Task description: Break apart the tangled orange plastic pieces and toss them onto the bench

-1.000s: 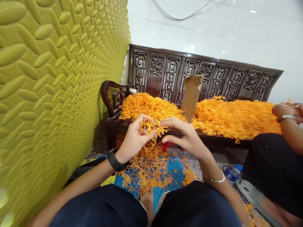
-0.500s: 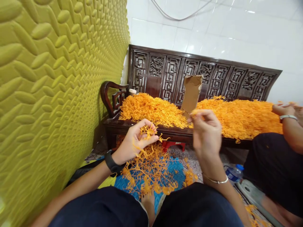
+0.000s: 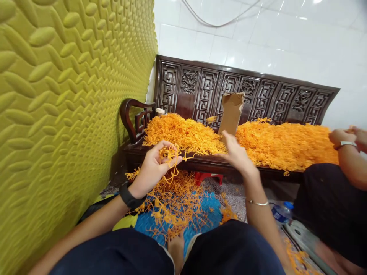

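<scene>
My left hand (image 3: 151, 165) is closed around a tangle of thin orange plastic sprues (image 3: 169, 153), with branching ends poking out past the fingertips. My right hand (image 3: 237, 154) is open, thumb and fingers apart, in front of the bench and holding nothing. A small orange piece (image 3: 211, 119), blurred by motion, is in the air above the left heap of orange plastic pieces (image 3: 183, 133). Below my hands, a loose mass of bare orange sprues (image 3: 179, 202) lies over a blue mat (image 3: 210, 208) by my foot.
A dark carved wooden bench (image 3: 187, 101) bears the left heap and a longer right heap (image 3: 286, 145), with an upright cardboard piece (image 3: 230, 114) between them. Another person's hands (image 3: 342, 138) work at the right. A water bottle (image 3: 282, 212), red stool (image 3: 208, 178) and yellow padded surface (image 3: 71, 114) are nearby.
My right hand has opened from a pinch and moved left, letting go of an orange piece that now flies toward the left heap. My left hand, still gripping sprues, has shifted slightly left.
</scene>
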Demonstrator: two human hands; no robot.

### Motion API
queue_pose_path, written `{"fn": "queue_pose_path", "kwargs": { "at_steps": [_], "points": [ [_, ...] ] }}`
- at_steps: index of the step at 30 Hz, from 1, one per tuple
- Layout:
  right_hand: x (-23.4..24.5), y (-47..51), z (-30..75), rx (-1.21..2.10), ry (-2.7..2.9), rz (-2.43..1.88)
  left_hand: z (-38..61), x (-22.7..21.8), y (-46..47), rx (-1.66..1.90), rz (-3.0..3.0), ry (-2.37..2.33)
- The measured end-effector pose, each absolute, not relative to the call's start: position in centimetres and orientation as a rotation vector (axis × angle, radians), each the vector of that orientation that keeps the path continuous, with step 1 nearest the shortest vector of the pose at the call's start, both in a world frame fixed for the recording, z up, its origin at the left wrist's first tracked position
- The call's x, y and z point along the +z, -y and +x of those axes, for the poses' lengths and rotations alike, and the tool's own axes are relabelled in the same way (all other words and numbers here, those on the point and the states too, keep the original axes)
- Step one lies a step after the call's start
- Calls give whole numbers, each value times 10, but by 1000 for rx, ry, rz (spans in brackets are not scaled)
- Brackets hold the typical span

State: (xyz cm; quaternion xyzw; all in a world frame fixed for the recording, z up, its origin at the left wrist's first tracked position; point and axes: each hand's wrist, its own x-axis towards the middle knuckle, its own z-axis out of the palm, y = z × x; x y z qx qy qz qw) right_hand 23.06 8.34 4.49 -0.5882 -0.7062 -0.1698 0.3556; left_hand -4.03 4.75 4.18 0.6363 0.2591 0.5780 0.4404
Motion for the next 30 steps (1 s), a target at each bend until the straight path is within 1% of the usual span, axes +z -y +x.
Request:
{"fn": "queue_pose_path", "kwargs": {
  "at_steps": [3, 6, 8, 11, 14, 17, 25, 30],
  "points": [
    [36, -83, 209, -177, 2056, -1536, -41, 41, -49, 1409, 1593, -662],
    [36, -67, 193, 84, 2292, -1402, -40, 39, -51, 1373, 1631, -660],
    [42, -55, 185, 110, 2266, -1341, -40, 39, -52, 1347, 1651, -649],
    [53, -39, 176, 141, 2066, -1168, -39, 37, -53, 1270, 1694, -628],
    [59, -29, 164, 273, 1960, -932, -38, 35, -53, 1163, 1753, -604],
    [60, -26, 149, 384, 1978, -809, -38, 31, -54, 1079, 1805, -577],
    [57, -31, 132, 629, 2014, -977, -41, 21, -62, 1006, 1890, -579],
    [50, -37, 136, 773, 1875, -855, -45, 22, -61, 1005, 1887, -592]
  ]
}}
